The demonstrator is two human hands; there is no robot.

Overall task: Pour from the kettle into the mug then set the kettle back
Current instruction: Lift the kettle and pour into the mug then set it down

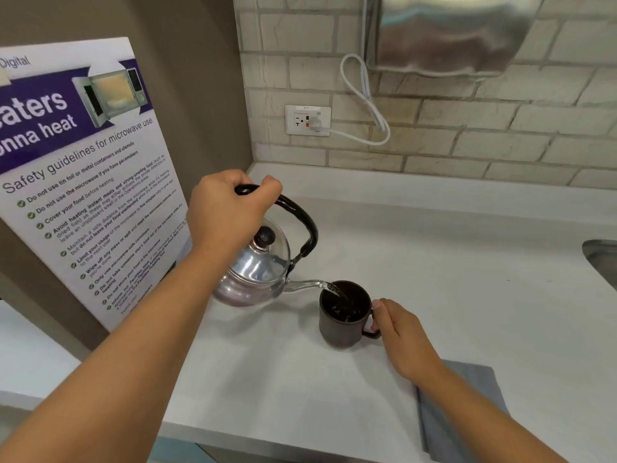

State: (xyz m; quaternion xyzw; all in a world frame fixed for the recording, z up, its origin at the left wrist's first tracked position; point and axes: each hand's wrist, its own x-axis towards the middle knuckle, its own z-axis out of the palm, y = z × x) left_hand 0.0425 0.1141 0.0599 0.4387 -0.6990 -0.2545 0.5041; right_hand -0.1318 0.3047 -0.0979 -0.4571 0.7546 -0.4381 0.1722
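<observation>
Mid-pour: my left hand (227, 212) grips the kettle (257, 272), right hand (397, 332) fingers steady the mug (344, 315); setting back remains.

Pale grey tabletop (450, 262). Dark mug (337, 325) standing near the middle; folded grey cloth (474, 379) lying flat at 5 o'clock.

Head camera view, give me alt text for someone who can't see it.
A left hand tilts a steel kettle by its black handle, pouring water into a dark mug on a white counter, while the right hand steadies the mug's handle. A microwave safety poster leans at left; a grey cloth lies under the right forearm.
</observation>
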